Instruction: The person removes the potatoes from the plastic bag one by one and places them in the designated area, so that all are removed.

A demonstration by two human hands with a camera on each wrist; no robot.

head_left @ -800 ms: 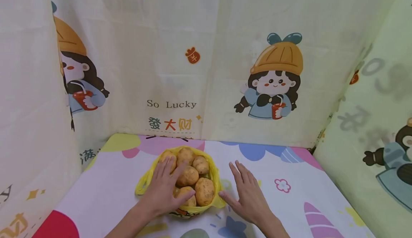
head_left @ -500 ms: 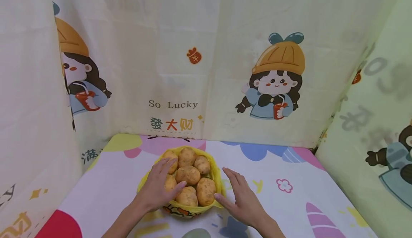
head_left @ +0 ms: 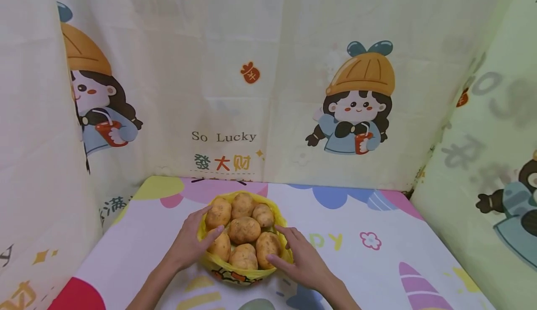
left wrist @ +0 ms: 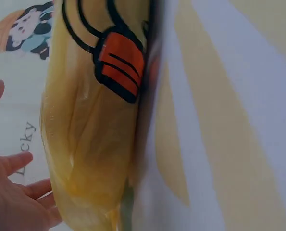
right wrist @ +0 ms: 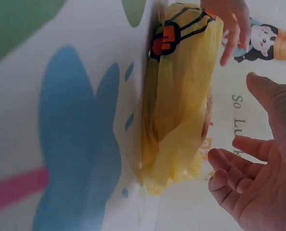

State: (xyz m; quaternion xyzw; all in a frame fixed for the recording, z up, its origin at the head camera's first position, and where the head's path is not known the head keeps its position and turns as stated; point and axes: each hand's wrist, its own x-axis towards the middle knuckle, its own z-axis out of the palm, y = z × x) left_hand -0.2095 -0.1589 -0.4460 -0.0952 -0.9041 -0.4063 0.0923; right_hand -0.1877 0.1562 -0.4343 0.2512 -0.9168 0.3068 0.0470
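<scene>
Several brown potatoes (head_left: 244, 230) fill a bowl-shaped yellow plastic bag (head_left: 256, 275) in the middle of the head view. Its top is spread wide, and its front carries a black and orange print. At the bag's left rim is my left hand (head_left: 190, 241), fingers extended along the side and thumb over a potato. My right hand (head_left: 305, 259) is at the right rim, fingers spread, with the thumb near the front right potato. Whether either hand touches a potato cannot be told. In the right wrist view, the bag's yellow side (right wrist: 181, 106) stands apart from the right hand (right wrist: 265, 178).
A white table cover (head_left: 348, 272) with coloured prints lies under the bag. Cream cloth walls (head_left: 285, 114) with cartoon figures rise at the back, left and right. A red print (head_left: 77, 296) is at the table's near left.
My left hand has moved left off the potatoes to the bag's left rim. My right hand has come left to the right rim. The loose yellow flap at the left no longer sticks out.
</scene>
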